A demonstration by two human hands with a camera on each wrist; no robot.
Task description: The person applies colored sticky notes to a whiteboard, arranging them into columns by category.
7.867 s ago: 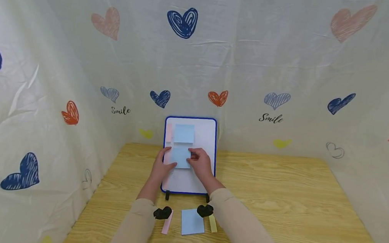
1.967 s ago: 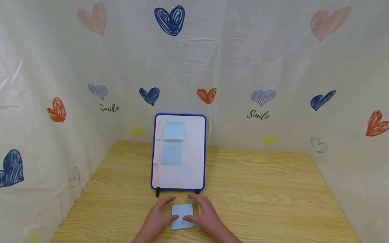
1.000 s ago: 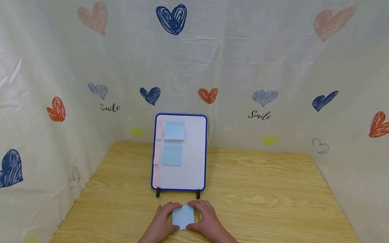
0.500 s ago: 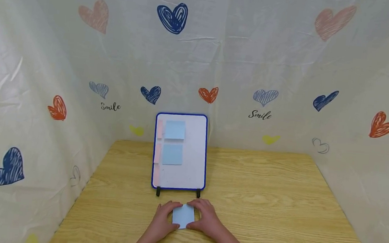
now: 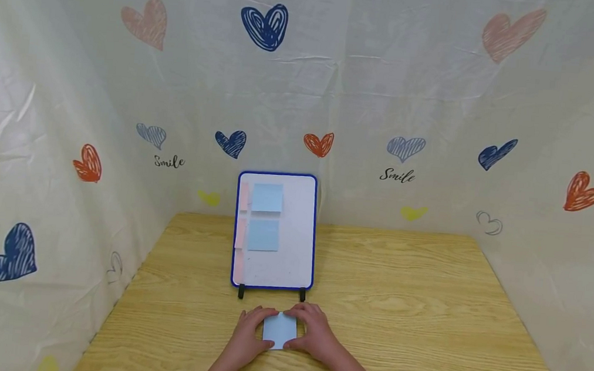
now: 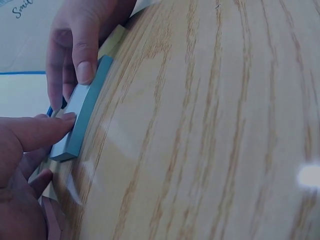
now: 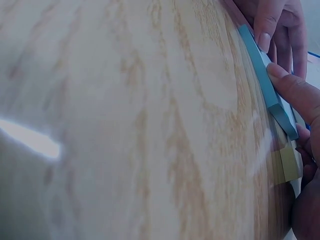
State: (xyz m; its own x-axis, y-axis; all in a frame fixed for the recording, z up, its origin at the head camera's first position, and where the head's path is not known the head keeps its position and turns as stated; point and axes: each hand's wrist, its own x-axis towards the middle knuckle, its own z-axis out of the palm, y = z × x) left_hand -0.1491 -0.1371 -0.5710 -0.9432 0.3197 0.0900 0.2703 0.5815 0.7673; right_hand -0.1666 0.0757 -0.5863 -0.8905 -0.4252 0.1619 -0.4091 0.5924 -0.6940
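A pad of light blue sticky notes (image 5: 279,330) lies on the wooden table below the whiteboard. My left hand (image 5: 249,336) grips its left side, fingertips at the far edge and thumb on the near edge. Mirroring it, my right hand (image 5: 317,336) holds the right side, its thumb near the front corner. In the left wrist view, both thumbs press the top of the thick blue pad (image 6: 89,107). The right wrist view shows the pad's near side (image 7: 262,72), with an uneven edge towards my right hand.
A blue-framed whiteboard (image 5: 297,232) stands on black feet, bearing two blue notes (image 5: 267,198) and pink strips (image 5: 241,233) along its left side. A pink pad (image 6: 52,220) lies beside my left hand, a yellow pad (image 7: 289,164) beneath my right. A heart-printed curtain (image 5: 363,97) encloses the table.
Earlier both hands were at the lower blue note on the whiteboard. They came down to the blue pad, first apart over it, then gripping its edges. Over the last second they barely move.
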